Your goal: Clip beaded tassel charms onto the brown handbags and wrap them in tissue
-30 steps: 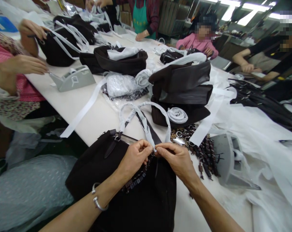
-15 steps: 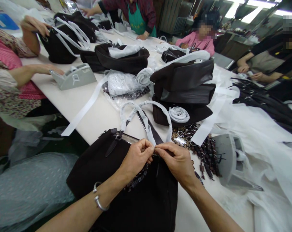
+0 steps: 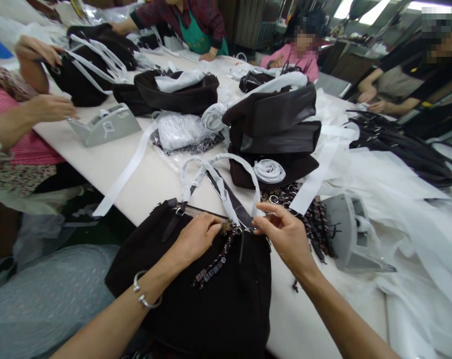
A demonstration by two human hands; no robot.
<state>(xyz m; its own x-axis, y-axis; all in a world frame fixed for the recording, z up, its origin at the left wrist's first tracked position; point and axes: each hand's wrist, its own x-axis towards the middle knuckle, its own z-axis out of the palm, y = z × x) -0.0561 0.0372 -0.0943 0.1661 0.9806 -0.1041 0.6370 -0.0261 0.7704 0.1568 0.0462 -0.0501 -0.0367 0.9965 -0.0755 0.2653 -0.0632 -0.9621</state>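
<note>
**A beaded charm [image 3: 210,272] hangs on the dark bag [image 3: 226,309], both hands at its top edge**

We find the bag at the near edge of the table [image 3: 154,174], its left side partly hidden by a forearm. The left hand [image 3: 196,237] has thumb and fingers drawn close together beside the charm's top; we cannot tell whether they grip it. The charm hangs down the bag's front from near a handle base, so we judge it mostly in place, but its fastening is too small for us to call it secure. The handles [image 3: 244,160] look fully wrapped. On the stack of bags [image 3: 273,119] behind, we can make out no charm. The right hand [image 3: 288,232] curls its thumb and forefinger around the right handle base; whether they pinch anything, we cannot tell. Farther right, a pile of similar charms [image 3: 316,219] lies loose, so we judge many are unused.

As for looks, we see a matte, very dark brown body. From its left corner we come to a pointed tab [image 3: 169,228] under a metal buckle, then the charm: dark square beads at its lower end, a braided cord rising to a gold-coloured tuft [image 3: 226,228]. Just right of that, a narrow strip [image 3: 241,249] hangs straight down.
</note>
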